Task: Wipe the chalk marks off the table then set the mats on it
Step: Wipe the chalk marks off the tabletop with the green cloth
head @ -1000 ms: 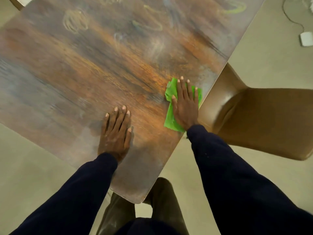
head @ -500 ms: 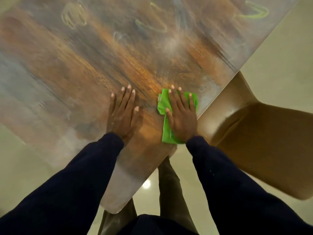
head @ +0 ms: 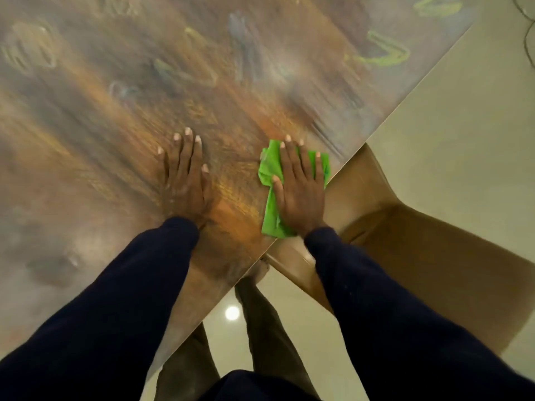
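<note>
Green cloth (head: 272, 198) unmoved beneath right hand (head: 299, 192); view blurrier.

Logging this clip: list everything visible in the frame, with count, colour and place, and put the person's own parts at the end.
table: one, brown wood-grain top, fills the upper left
chalk marks: several, yellow-green, pale yellow and bluish, smeared across the far part of the table
cloth: one, bright green, flat on the table near its right edge
chair: one, tan, right of the table
cable: one, dark, on the floor at the top right
floor: pale beige, glossy
left hand: flat on the bare table, fingers spread
right hand: pressed flat on the cloth
sleeves: two, dark navy
</note>
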The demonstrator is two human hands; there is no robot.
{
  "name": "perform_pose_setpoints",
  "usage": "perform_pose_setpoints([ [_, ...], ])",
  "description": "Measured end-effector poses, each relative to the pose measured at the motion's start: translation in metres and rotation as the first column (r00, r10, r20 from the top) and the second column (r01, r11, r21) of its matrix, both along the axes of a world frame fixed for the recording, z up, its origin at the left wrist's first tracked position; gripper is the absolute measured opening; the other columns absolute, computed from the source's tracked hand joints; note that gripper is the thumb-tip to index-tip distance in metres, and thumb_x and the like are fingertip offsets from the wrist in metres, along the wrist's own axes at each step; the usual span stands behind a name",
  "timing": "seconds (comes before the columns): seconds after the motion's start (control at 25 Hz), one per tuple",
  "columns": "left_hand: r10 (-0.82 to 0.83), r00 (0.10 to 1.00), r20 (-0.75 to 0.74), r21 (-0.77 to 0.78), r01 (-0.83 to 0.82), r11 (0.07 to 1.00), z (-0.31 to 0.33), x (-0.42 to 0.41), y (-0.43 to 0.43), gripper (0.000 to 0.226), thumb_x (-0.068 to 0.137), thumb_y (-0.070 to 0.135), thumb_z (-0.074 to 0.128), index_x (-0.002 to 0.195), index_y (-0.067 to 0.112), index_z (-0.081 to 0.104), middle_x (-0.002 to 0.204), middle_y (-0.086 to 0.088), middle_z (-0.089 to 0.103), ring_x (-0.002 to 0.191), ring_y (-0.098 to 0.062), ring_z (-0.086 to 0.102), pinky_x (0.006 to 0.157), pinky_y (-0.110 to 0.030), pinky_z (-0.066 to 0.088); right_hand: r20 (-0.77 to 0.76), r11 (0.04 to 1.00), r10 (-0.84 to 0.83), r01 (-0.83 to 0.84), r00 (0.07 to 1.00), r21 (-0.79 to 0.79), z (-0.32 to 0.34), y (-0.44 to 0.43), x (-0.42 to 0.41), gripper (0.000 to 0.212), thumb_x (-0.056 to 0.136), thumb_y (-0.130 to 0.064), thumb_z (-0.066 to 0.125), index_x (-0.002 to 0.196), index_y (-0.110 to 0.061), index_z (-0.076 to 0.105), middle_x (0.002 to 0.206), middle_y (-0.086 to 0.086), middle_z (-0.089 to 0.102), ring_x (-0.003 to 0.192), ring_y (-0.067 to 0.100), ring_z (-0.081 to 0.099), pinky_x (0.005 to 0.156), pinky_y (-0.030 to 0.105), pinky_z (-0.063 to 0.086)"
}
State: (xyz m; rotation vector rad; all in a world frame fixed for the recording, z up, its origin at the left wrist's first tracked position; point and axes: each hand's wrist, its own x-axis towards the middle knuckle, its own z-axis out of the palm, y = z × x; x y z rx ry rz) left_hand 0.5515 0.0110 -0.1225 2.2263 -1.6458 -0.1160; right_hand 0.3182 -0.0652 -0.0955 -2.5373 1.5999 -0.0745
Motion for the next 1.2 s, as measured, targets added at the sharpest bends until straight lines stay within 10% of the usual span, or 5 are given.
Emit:
perform_pose_setpoints([
  [0.24, 0.003, 0.999, 0.032, 0.084, -0.005, 0.996, 0.006, -0.001, 0.0, 0.055, 0.114, 0.021, 0.03, 0.167, 0.006, 0.027, 0.177, -0.01, 0.02, 0.165, -0.028, 0.015, 0.133, -0.057, 0.012, 0.03, 0.995, -0.082, 0.084, 0.996, -0.057, -0.001, -0.061, 0.053, 0.066, 0.113, -0.043, 0.03, 0.169, -0.008, 0.026, 0.177, 0.011, 0.021, 0.165, 0.032, 0.016, 0.132, 0.059, 0.012],
  [0.52, 0.017, 1.0, 0.026, 0.066, -0.019, 0.998, 0.008, -0.002, -0.001, 0.055, 0.114, 0.021, 0.03, 0.167, 0.007, 0.029, 0.176, -0.01, 0.022, 0.165, -0.028, 0.017, 0.132, -0.057, 0.013, 0.091, 0.922, 0.372, -0.379, 0.924, 0.074, -0.006, 0.022, 0.015, 0.069, 0.112, -0.051, 0.031, 0.169, -0.011, 0.025, 0.177, 0.01, 0.021, 0.165, 0.031, 0.015, 0.134, 0.056, 0.004],
  [0.92, 0.021, 0.999, 0.031, 0.094, -0.024, 0.995, 0.007, 0.0, 0.001, 0.055, 0.115, 0.024, 0.028, 0.168, 0.009, 0.026, 0.178, -0.008, 0.018, 0.166, -0.024, 0.012, 0.133, -0.056, 0.011, 0.049, 0.999, -0.018, 0.02, 0.999, -0.04, 0.001, -0.085, 0.052, 0.067, 0.112, -0.045, 0.03, 0.168, -0.01, 0.028, 0.177, 0.01, 0.024, 0.164, 0.033, 0.019, 0.132, 0.059, 0.012],
  [1.2, 0.024, 0.999, 0.048, 0.071, -0.027, 0.997, 0.005, 0.001, 0.0, 0.055, 0.115, 0.023, 0.03, 0.168, 0.008, 0.027, 0.177, -0.009, 0.019, 0.165, -0.025, 0.015, 0.132, -0.056, 0.015, 0.026, 0.882, 0.463, -0.463, 0.886, 0.083, -0.001, 0.009, 0.008, 0.067, 0.114, -0.047, 0.024, 0.17, -0.012, 0.022, 0.179, 0.008, 0.017, 0.166, 0.03, 0.011, 0.133, 0.058, 0.01],
])
